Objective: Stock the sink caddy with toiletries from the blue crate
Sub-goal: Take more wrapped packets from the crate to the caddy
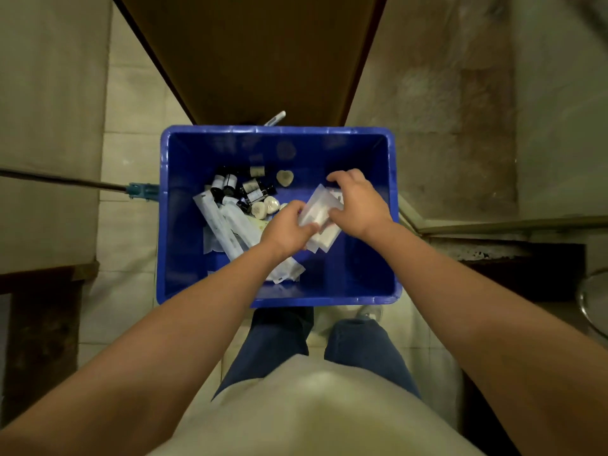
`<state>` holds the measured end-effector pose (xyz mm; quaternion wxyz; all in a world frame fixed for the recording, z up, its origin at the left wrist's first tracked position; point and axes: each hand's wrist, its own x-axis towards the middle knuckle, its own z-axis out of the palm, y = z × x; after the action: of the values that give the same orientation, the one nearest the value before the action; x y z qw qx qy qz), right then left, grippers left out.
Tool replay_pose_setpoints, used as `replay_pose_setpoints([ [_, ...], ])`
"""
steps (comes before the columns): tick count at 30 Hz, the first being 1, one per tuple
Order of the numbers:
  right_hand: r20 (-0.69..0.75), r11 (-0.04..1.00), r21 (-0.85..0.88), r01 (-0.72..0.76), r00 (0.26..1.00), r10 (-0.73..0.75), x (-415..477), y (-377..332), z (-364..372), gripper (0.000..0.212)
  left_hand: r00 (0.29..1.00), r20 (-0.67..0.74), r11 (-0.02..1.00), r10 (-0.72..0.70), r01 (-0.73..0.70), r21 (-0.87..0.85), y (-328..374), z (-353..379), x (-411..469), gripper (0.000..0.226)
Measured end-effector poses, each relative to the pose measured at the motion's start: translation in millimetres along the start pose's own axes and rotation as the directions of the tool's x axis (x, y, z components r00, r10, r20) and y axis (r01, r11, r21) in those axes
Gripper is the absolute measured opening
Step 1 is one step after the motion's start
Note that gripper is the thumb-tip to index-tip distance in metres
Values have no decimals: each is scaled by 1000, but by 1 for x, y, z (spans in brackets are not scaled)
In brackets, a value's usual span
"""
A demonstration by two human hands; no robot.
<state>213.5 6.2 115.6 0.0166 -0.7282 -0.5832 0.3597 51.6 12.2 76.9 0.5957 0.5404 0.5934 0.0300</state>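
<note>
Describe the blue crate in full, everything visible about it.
The blue crate is a rectangular, open-topped bin of glossy plastic with a rolled rim and smooth inner walls. It sits upright on the tiled floor, just ahead of the person's feet, its far edge by a brown door. Small dark bottles, long white packets and round soaps lie inside, mostly left. The left hand and right hand reach in, holding clear packets.
</note>
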Motion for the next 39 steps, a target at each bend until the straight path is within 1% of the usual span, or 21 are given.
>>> replay_pose_setpoints([
  [5, -46, 992, 95, -84, 995, 89, -28, -3, -22, 65, 999, -28, 994, 35, -38, -103, 33, -4, -14, 18],
  [7, -44, 978, 162, -135, 989, 143, -39, -4, -32, 72, 998, -17, 992, 64, -66, -112, 48, -2, -20, 18],
  [10, -34, 941, 250, -226, 970, 242, -55, -3, -48, 87, 992, 22, 988, 123, -120, -93, 71, 4, -29, 26],
  [14, -72, 872, 426, -240, 952, 298, -83, 5, -70, 80, 974, 86, 976, 210, -203, -77, 105, 21, -44, 33],
  [17, -143, 828, 509, -235, 926, 351, -110, 20, -86, 82, 950, 157, 963, 268, -263, -54, 131, 38, -56, 39],
  [19, -205, 799, 564, -209, 902, 381, -130, 33, -95, 83, 924, 218, 949, 315, -310, -58, 148, 52, -66, 55],
  [22, -255, 703, 695, -152, 861, 439, -164, 53, -103, 79, 873, 316, 925, 371, -377, -45, 166, 77, -85, 81],
  [24, -271, 640, 759, -115, 839, 473, -191, 68, -104, 76, 841, 366, 909, 399, -414, -39, 176, 96, -101, 87],
  [25, -280, 617, 781, -99, 827, 487, -206, 75, -104, 74, 822, 383, 896, 421, -441, -39, 179, 107, -110, 86],
  [27, -297, 592, 802, -84, 803, 517, -238, 89, -103, 73, 786, 397, 862, 473, -506, -27, 183, 131, -128, 74],
  [29, -319, 586, 805, -89, 769, 555, -274, 102, -100, 74, 762, 419, 840, 494, -543, -3, 185, 159, -150, 59],
  [31, -358, 600, 793, -102, 718, 597, -310, 114, -94, 75, 733, 457, 809, 503, -585, 49, 185, 188, -170, 52],
  [34, -400, 612, 780, -129, 649, 647, -363, 133, -81, 74, 662, 508, 713, 551, -690, 126, 181, 227, -199, 53],
  [37, -411, 585, 799, -138, 585, 699, -415, 150, -64, 76, 582, 579, 604, 571, -776, 183, 175, 261, -227, 56],
  [39, -428, 578, 804, -140, 537, 726, -447, 160, -53, 77, 531, 626, 555, 571, -811, 182, 172, 282, -246, 60],
])
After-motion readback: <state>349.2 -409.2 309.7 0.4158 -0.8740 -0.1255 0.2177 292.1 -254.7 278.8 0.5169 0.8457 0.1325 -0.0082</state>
